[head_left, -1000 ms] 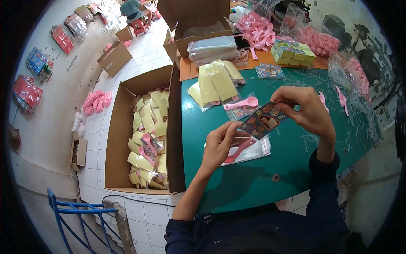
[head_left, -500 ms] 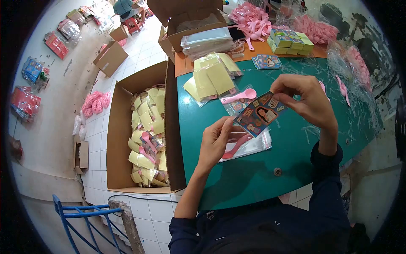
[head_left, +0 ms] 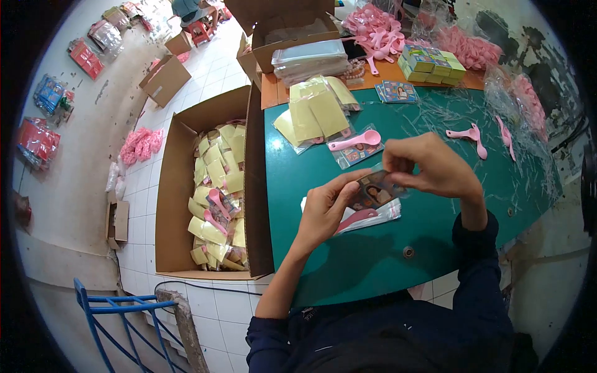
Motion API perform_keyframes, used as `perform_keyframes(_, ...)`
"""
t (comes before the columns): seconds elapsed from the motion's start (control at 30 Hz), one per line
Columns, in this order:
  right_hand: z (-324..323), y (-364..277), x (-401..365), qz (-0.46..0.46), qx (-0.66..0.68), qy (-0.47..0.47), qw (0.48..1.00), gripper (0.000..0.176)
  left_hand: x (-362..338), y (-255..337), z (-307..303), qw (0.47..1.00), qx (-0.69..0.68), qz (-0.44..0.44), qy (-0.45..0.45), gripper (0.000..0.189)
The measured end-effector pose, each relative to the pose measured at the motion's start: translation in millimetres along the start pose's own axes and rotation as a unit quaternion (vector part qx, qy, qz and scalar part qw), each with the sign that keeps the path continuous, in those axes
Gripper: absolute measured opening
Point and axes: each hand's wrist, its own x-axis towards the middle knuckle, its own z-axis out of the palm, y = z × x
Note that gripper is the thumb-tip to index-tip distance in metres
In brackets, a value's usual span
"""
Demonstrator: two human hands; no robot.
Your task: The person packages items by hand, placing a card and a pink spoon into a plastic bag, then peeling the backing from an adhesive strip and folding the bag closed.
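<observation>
My left hand (head_left: 328, 208) is closed on a clear plastic bag, its thumb lying over the near corner of a printed card (head_left: 377, 188). The card appears to be at least partly inside the bag. At its far edge, my right hand (head_left: 429, 166) pinches the card with thumb and curled fingers. Under my hands, a pink spoon (head_left: 359, 219) lies over a stack of clear plastic bags (head_left: 387, 213), partly hidden by the left hand. Just beyond, another pink spoon (head_left: 357, 141) rests on a bagged card (head_left: 356, 155).
Yellow-backed packets (head_left: 311, 112) lie at the table's left. A deep cardboard box (head_left: 257, 186) full of similar packets stands beside the table (head_left: 336, 273). Card stacks (head_left: 432, 62), loose cards (head_left: 396, 92), piled pink spoons (head_left: 376, 31) and plastic scraps (head_left: 535, 168) lie farther off.
The card has come down and toward the left hand, now tilted and apparently within the plastic. My right hand has moved lower and left with it, uncovering pink spoons on the right.
</observation>
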Motion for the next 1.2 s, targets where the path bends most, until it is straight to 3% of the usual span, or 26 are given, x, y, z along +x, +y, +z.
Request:
perform_keyframes(0.1,8,8,6,0.016,0.044,-0.063,0.997,0.017,-2,9,-3,0.987,0.157,0.006,0.027,0.033)
perform_keyframes(0.2,7,9,7,0.014,0.030,-0.100,0.994,0.017,-2,11,-8,0.965,0.259,0.009,-0.028,0.038)
perform_keyframes(0.3,5,9,7,0.010,0.000,-0.119,0.993,0.016,-3,6,-3,0.975,0.215,0.051,-0.029,0.040)
perform_keyframes(0.4,-3,15,2,0.007,-0.005,-0.097,0.995,0.014,-1,6,-6,0.956,0.287,0.059,-0.030,0.037)
perform_keyframes(0.5,-14,14,-3,0.034,-0.019,-0.092,0.995,0.014,-2,3,-7,0.970,0.222,0.095,-0.005,0.029)
perform_keyframes(0.6,-10,14,-4,0.032,0.000,-0.092,0.995,0.013,-1,-5,-6,0.954,0.255,0.159,0.012,0.021)
perform_keyframes(0.8,-1,9,0,0.047,-0.029,-0.116,0.992,0.014,-1,0,-5,0.953,0.281,0.115,0.025,0.015)
perform_keyframes(0.93,-6,4,-3,0.070,-0.041,-0.084,0.993,0.016,1,-7,-5,0.935,0.317,0.150,0.056,0.014)
perform_keyframes(1.1,6,8,6,0.089,-0.030,-0.148,0.985,0.022,3,-14,-1,0.940,0.280,0.180,0.068,0.015)
perform_keyframes(1.2,19,10,12,0.068,-0.022,-0.137,0.988,0.024,2,-8,-3,0.947,0.287,0.135,0.051,0.019)
